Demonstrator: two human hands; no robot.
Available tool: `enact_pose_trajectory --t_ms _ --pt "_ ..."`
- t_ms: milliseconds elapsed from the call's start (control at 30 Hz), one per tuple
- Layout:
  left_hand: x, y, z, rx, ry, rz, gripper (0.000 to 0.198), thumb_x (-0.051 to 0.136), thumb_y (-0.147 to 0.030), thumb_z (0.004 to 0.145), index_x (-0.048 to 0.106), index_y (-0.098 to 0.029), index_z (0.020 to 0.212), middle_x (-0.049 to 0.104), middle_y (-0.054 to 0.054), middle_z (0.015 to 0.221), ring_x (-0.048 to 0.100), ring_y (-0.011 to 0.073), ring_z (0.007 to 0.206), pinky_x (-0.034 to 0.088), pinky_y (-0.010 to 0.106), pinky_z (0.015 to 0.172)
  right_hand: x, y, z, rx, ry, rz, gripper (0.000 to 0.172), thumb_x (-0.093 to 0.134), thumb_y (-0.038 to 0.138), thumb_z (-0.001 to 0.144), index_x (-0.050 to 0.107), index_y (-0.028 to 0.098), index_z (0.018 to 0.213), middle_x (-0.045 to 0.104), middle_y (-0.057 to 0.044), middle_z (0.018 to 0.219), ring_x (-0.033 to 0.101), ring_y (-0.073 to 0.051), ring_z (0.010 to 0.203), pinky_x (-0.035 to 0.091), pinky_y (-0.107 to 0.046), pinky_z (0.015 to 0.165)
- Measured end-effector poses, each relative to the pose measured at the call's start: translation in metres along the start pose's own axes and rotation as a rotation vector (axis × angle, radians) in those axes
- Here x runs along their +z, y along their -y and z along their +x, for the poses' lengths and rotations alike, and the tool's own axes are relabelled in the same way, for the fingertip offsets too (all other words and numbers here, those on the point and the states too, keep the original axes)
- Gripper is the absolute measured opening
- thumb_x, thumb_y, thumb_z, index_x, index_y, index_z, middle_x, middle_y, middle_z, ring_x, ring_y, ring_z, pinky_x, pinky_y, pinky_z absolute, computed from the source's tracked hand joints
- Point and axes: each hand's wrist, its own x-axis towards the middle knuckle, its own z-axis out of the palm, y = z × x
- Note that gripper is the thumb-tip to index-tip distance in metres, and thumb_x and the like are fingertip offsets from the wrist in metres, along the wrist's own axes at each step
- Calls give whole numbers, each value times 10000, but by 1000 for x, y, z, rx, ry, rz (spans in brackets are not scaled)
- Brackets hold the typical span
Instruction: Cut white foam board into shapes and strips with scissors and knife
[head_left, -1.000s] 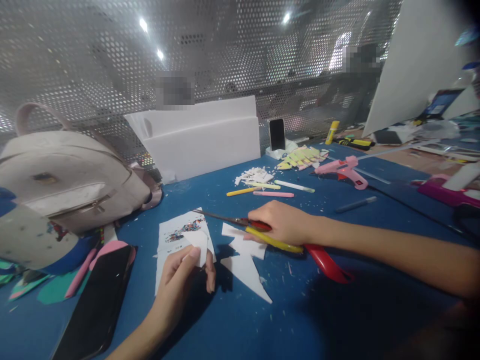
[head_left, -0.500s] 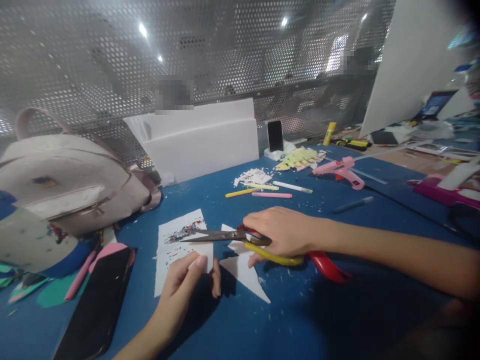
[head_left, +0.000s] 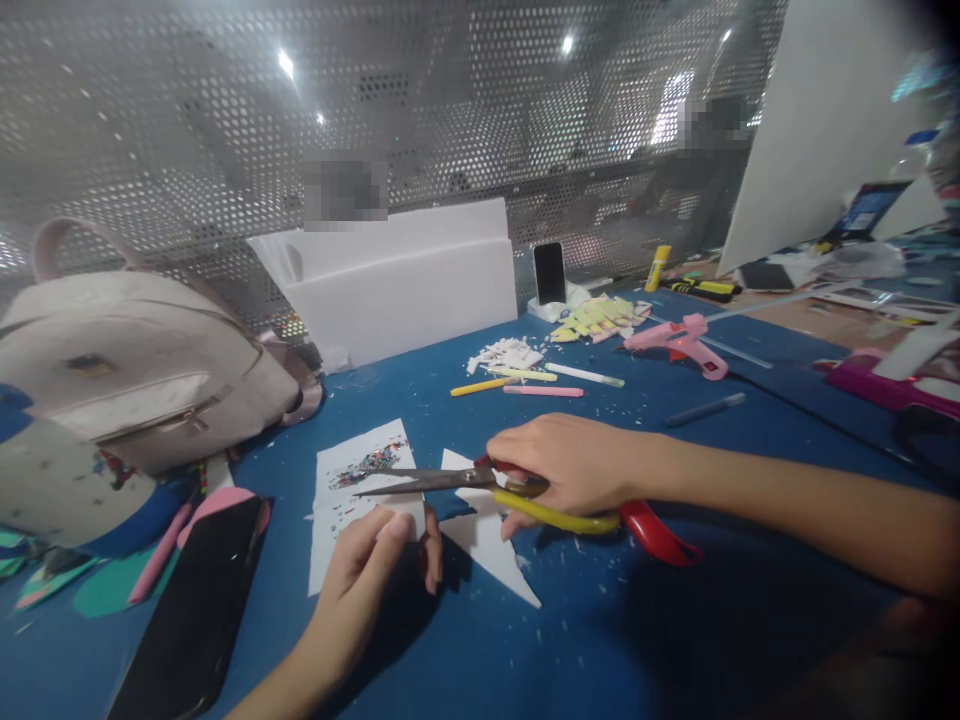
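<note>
A white sheet (head_left: 327, 520) with small multicoloured flecks heaped on it lies at centre left. At its near right corner my left hand (head_left: 375, 560) pinches white paper between thumb and fingers. My right hand (head_left: 574, 460) is wrapped around the handles of a pair of scissors (head_left: 442, 480), one with yellow and one with red showing. The blades point left, slightly apart, across the sheet above my left thumb. A jagged white offcut (head_left: 487, 550) lies on the blue table beneath the scissors. A curved red piece (head_left: 660, 535) shows below my right wrist, possibly part of the handles.
A black phone (head_left: 187, 610) and a pale backpack (head_left: 135, 360) are at left. Behind the hands lie several pens (head_left: 544, 391), white scraps (head_left: 506, 354), yellowish strips (head_left: 600, 318) and a pink glue gun (head_left: 679, 345) with its cable. White boards (head_left: 405, 290) stand at the back.
The scissor blades have drawn closer together, and their tips have dipped slightly towards my left hand. My left hand and the sheet are almost unmoved.
</note>
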Motion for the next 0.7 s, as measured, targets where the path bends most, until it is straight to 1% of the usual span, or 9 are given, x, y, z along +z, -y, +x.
enact_pose_trajectory --t_ms 100,367,533,700 --pt "-2 1 -1 0 4 40 516 328 -419 1007 641 -200 660 639 20 625 562 163 651 406 253 685 -1 1 -1 -13 -19 -19 447 517 586 879 358 203 711 528 -2 695 357 -110 561 227 -285 541" --pt "-2 -3 0 24 9 73 536 334 -435 998 640 -204 624 641 24 628 572 162 650 415 249 673 -1 2 -1 -32 6 -45 438 492 575 909 361 202 720 538 -10 699 353 -110 555 215 -282 535" --pt "-3 -3 2 30 22 72 529 335 -428 999 641 -204 629 648 26 630 587 166 659 422 252 687 1 0 1 -58 3 -60 401 481 533 923 385 196 728 556 -18 708 386 -114 565 220 -278 539" --pt "-6 -4 1 31 29 83 523 340 -421 997 641 -198 632 639 26 642 578 172 661 408 262 697 1 -1 1 -78 5 -57 404 450 536 934 380 195 728 563 -24 708 397 -118 564 220 -270 541"
